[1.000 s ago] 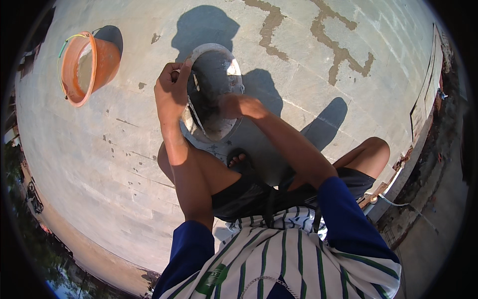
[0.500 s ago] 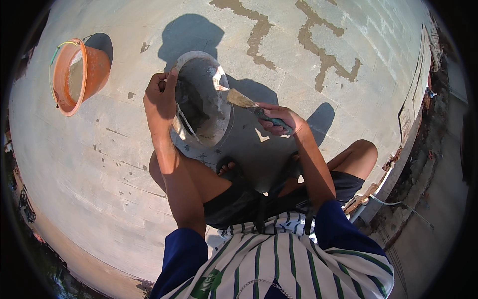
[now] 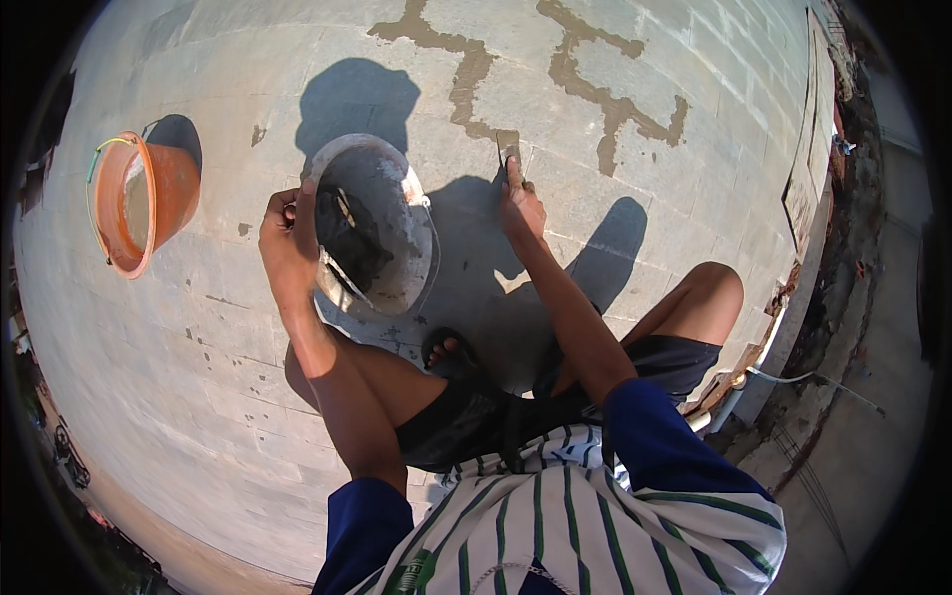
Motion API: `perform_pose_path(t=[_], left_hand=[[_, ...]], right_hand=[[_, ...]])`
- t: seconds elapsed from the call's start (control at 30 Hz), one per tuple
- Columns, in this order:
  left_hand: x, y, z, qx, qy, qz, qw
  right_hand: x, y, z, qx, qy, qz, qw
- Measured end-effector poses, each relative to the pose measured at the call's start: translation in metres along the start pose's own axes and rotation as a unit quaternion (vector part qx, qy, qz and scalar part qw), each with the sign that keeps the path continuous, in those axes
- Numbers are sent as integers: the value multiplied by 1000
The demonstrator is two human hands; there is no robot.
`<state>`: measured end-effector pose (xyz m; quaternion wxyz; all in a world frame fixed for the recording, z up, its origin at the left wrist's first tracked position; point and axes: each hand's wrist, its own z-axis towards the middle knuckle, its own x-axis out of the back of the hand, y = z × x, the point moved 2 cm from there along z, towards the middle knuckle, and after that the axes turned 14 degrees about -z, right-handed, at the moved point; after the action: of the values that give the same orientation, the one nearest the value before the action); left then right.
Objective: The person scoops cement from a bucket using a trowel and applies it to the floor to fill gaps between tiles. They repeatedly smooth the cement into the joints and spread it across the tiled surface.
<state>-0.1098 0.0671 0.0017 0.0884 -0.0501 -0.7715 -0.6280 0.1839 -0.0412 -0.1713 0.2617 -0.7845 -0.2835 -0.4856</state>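
Observation:
My left hand (image 3: 288, 238) is closed on the rim of a pale, mortar-smeared bucket (image 3: 405, 258), which leans toward me. Dark grey wet mix (image 3: 352, 243) lies inside it. In my right hand (image 3: 523, 210) is a putty knife (image 3: 508, 145), held to the right of the bucket and a little beyond it. Its flat blade is over the floor at the near end of a wet grout strip (image 3: 473, 84); whether it presses down I cannot tell. My fingers cover most of its handle.
An orange bucket (image 3: 177, 203) with pale contents stands at the left on the grey block floor (image 3: 238, 347). Another wet grout strip (image 3: 575, 74) zigzags along the joints at the far right. Boards (image 3: 805, 169) and a pipe (image 3: 729, 405) line the floor's right edge.
My right hand has carried the putty knife from beside the bucket's rim forward to the floor by the grout strip. My left hand stays on the bucket.

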Motion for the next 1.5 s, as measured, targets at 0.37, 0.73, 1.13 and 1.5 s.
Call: perform_pose_path(t=[0.37, 0.73, 1.13, 1.5], left_hand=[[0, 6, -2, 47, 20, 34, 998], [-5, 6, -3, 26, 24, 56, 998], [-16, 10, -4, 10, -25, 71, 997], [-16, 6, 0, 16, -24, 53, 998]], right_hand=[[59, -4, 1, 145, -26, -142, 979], [78, 34, -10, 217, -97, -165, 957], [14, -144, -76, 489, -223, -193, 821], [15, -132, -51, 387, -569, -112, 717]])
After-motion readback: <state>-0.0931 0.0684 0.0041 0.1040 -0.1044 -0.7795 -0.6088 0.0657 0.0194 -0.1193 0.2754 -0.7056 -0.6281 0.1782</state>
